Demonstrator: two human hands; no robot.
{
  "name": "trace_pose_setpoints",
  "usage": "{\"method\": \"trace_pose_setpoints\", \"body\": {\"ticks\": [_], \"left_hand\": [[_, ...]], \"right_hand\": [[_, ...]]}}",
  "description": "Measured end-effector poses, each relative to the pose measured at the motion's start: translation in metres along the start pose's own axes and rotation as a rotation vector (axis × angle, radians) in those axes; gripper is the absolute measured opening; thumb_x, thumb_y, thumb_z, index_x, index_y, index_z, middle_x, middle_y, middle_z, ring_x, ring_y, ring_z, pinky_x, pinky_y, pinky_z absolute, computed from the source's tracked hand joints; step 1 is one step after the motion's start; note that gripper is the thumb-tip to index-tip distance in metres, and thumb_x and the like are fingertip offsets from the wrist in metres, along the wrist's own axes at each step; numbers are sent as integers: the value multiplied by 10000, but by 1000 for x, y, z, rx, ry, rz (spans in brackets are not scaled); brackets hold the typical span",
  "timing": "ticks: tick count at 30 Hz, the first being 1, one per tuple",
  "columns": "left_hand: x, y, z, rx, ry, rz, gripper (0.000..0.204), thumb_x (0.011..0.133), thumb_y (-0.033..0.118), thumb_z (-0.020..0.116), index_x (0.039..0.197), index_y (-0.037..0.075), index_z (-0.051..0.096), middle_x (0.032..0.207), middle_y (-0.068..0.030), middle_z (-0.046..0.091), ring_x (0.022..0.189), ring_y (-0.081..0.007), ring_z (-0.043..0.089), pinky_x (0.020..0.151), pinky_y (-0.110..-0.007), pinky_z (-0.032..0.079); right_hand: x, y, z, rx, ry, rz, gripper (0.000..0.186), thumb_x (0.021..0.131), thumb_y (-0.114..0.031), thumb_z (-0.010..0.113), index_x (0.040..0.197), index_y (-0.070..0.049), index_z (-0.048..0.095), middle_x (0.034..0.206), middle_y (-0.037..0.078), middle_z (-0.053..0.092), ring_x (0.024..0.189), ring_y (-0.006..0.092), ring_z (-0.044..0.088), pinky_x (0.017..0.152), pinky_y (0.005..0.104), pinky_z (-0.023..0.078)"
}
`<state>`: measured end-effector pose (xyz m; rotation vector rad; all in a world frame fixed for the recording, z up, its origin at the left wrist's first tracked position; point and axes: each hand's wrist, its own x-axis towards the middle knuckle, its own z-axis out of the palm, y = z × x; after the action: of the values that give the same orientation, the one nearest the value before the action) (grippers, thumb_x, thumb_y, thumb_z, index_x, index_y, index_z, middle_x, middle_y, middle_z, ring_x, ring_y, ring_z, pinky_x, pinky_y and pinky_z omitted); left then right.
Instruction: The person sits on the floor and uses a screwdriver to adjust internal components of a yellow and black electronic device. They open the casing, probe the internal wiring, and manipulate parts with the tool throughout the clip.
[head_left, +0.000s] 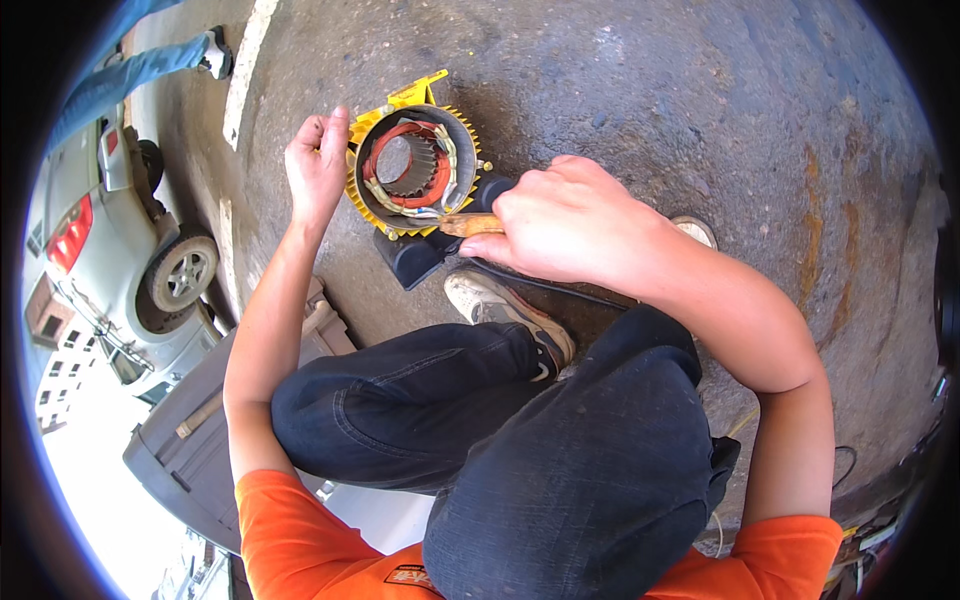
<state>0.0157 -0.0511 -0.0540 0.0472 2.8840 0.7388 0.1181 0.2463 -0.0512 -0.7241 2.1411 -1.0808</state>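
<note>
A yellow finned motor housing (467,140) sits tilted open-end up on a black base (408,258); inside are red and cream-wrapped windings (440,175) around a slotted metal core. My left hand (315,165) is closed at the housing's left side, thumb up; what its fingers hold, if anything, is hidden. My right hand (560,215) is closed on a wooden-handled tool (470,225), whose end reaches the lower rim of the windings.
I squat on stained pavement (700,100), my shoe (480,295) just below the housing. A grey plastic case (190,450) is at lower left. A silver car (110,250) stands at left, and another person's jeans-clad leg (150,75) shows at upper left. Cables (590,298) lie behind my knees.
</note>
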Motion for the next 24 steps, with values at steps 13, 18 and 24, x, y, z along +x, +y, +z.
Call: {"method": "trace_pose_setpoints", "body": {"ticks": [13, 18, 24], "left_hand": [[1, 0, -1, 10, -12, 16, 412, 1002, 345, 625, 746, 22, 624, 669, 25, 570, 666, -49, 474, 620, -241, 410], [1, 5, 1, -5, -8, 29, 408, 1004, 337, 625, 741, 25, 620, 665, 28, 568, 659, -49, 471, 615, -242, 410], [0, 0, 0, -12, -4, 27, 396, 1009, 329, 619, 753, 28, 626, 670, 27, 573, 664, -49, 472, 618, -242, 410]], "right_hand": [[7, -3, -5, 20, 139, -9, 539, 955, -505, 568, 776, -28, 741, 684, 177, 692, 692, 338, 714, 686, 440, 566], [19, -2, -12, 62, 271, 68, 608, 967, -546, 537, 795, 5, 729, 666, 204, 680, 687, 366, 712, 688, 460, 570], [21, 10, -20, 7, 330, 228, 563, 967, -520, 537, 823, -22, 755, 773, 185, 722, 802, 327, 734, 733, 428, 578]]}}
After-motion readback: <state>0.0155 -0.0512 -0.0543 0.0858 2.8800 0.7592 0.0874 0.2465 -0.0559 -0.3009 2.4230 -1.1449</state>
